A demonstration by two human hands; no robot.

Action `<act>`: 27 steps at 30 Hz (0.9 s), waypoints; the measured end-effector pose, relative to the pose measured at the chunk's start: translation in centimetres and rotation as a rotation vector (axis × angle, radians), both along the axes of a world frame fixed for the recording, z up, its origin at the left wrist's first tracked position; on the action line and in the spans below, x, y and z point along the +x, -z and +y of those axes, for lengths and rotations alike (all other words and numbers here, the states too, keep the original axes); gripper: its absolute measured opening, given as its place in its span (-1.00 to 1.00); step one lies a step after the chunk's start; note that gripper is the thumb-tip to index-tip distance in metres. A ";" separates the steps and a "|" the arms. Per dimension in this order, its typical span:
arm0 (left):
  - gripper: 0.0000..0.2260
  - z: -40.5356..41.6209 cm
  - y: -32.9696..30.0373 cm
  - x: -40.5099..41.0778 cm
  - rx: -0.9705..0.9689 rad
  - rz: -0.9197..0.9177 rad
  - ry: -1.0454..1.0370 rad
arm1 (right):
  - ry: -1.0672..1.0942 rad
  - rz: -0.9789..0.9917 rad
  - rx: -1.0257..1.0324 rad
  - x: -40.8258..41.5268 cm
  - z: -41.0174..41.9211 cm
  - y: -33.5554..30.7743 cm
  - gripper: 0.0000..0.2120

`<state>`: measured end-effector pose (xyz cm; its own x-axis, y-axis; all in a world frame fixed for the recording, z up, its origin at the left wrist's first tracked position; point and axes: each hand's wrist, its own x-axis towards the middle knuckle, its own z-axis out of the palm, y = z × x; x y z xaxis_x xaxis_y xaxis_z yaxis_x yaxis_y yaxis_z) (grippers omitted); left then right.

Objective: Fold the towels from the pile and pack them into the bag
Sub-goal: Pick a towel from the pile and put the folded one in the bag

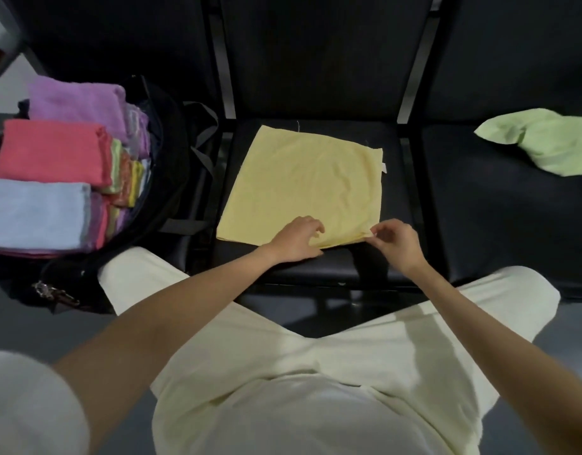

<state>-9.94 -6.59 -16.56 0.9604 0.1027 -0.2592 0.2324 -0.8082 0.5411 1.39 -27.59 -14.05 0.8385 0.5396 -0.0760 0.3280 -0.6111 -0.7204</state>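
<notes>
A pale yellow towel [302, 182] lies spread flat on the middle black seat [401, 198]. My left hand [296, 239] rests on the towel's near edge with fingers loosely bent. My right hand [393, 239] pinches the towel's near right corner between thumb and fingers. On the left, an open black bag [171, 152] holds several folded towels: purple [76, 103], coral pink [50, 152] and light blue [33, 215] on top, with more stacked on edge beside them. A crumpled light green towel [545, 142] lies on the right seat.
The seats are a row of black padded chairs with dark backrests. A metal clasp [50, 292] hangs off the bag's near side. My legs in cream trousers [316, 372] fill the foreground below the middle seat.
</notes>
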 end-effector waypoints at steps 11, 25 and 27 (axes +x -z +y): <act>-0.91 -4.6 -0.1 4.9 -0.329 -0.144 -0.141 | 0.204 0.396 0.189 4.2 0.5 0.2 -0.92; -0.75 -2.1 -1.7 5.1 -0.755 0.150 -0.433 | 0.600 0.544 0.177 17.1 12.0 2.3 -0.70; -0.76 -2.1 -1.9 5.4 -0.838 0.207 -0.475 | 0.600 0.540 0.192 17.4 12.0 2.0 -0.81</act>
